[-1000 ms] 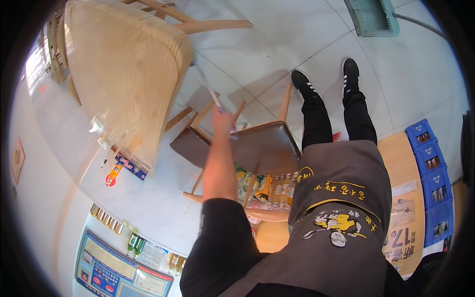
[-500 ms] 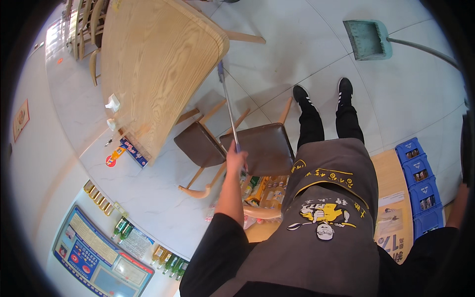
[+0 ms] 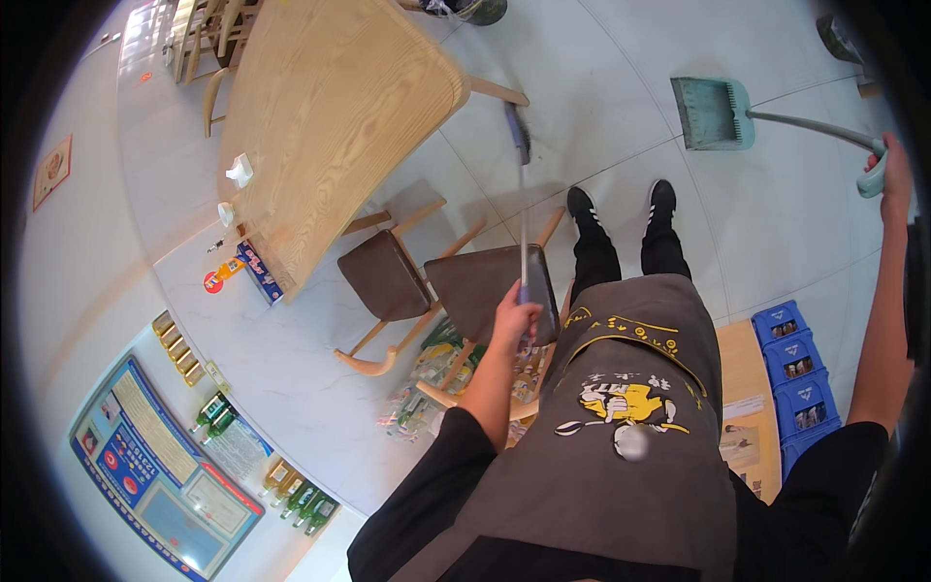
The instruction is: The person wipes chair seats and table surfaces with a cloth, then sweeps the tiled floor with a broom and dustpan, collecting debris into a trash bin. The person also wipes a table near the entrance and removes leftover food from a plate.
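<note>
My left hand (image 3: pixel 517 317) is closed around the handle of a broom (image 3: pixel 525 218) that reaches away from me, past the front of the chairs. Its broom head (image 3: pixel 517 134) is on the tiled floor near a table leg. At the right edge my right hand (image 3: pixel 897 173) grips the end of a long grey-green handle. That handle belongs to a dustpan (image 3: pixel 700 124), which rests on the floor at the far right, its toothed edge toward the handle. The broom head and dustpan are well apart.
A wooden table (image 3: pixel 339 107) fills the far left, with brown-seated chairs (image 3: pixel 383 274) beside it. Bottles in packs (image 3: pixel 441 361) lie behind the chairs. Blue crates (image 3: pixel 803 393) are stacked at my right. A dark object (image 3: pixel 482 10) is at the far edge.
The broom head has moved right, out from beside the table edge. My right hand has come into view on the dustpan handle. The whole view has shifted slightly.
</note>
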`<state>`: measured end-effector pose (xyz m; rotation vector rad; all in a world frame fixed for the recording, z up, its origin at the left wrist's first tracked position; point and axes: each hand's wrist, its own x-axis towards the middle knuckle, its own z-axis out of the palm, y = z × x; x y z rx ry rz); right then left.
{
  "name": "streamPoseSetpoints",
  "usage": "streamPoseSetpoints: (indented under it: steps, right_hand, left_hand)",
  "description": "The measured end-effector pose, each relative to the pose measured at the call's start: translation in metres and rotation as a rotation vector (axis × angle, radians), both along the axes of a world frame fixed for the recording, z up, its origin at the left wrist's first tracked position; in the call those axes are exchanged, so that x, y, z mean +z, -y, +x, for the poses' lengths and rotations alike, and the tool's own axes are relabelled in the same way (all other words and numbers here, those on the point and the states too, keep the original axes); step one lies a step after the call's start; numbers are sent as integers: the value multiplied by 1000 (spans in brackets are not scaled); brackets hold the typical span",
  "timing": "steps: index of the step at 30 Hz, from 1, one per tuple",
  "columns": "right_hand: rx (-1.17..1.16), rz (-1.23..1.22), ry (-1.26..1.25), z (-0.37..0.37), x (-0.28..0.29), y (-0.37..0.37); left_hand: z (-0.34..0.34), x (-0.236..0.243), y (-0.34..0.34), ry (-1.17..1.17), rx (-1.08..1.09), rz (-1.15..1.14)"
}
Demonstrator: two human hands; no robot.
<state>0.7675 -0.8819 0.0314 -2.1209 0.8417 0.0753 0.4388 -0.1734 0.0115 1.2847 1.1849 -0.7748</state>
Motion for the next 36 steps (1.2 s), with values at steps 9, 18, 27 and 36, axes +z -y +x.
streamPoseSetpoints:
  steps: [9,18,27,36]
  right_hand:
    - [-3,42,40,8,30,-37]
    - [-50,93,9,3,25,-40]
    - [-113,-1,-2,13,22,-59]
    - [-131,-118,-14,18,18,-69]
  left_hand:
    - [30,-72,-47,-195,345,85]
    - [-22,-2,-19,-132,673,-201]
    - [24,-50,-2,-147,374,-14]
    - [19,18,54,-92,174,42]
